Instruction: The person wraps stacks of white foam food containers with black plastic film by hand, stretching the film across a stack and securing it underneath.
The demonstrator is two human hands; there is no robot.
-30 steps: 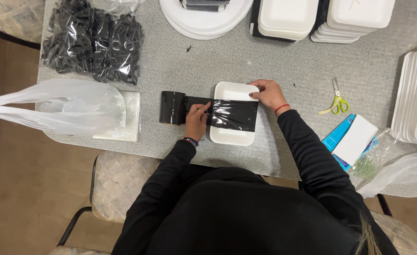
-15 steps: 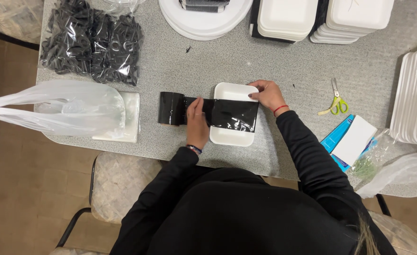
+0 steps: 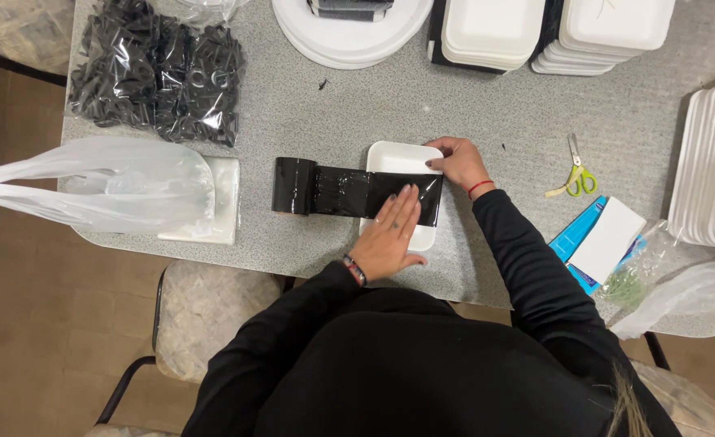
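While the left hand (image 3: 391, 235) lies flat, pressing black film (image 3: 374, 194) onto the white tray (image 3: 402, 155), the right hand (image 3: 459, 162) grips the film's end; wrapping seems underway, calling for tension.

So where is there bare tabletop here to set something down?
Bare grey table runs between the bag of black parts and the scissors, above the small white tray. The right edge is crowded: stacked trays, blue-and-white packet.

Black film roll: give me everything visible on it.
The black film roll lies on its side on the grey table, glossy like plastic wrap. A wrinkled band runs from it rightward across the white foam tray. The left hand lies flat on the band over the tray; the right hand holds its far end at the tray's right edge.
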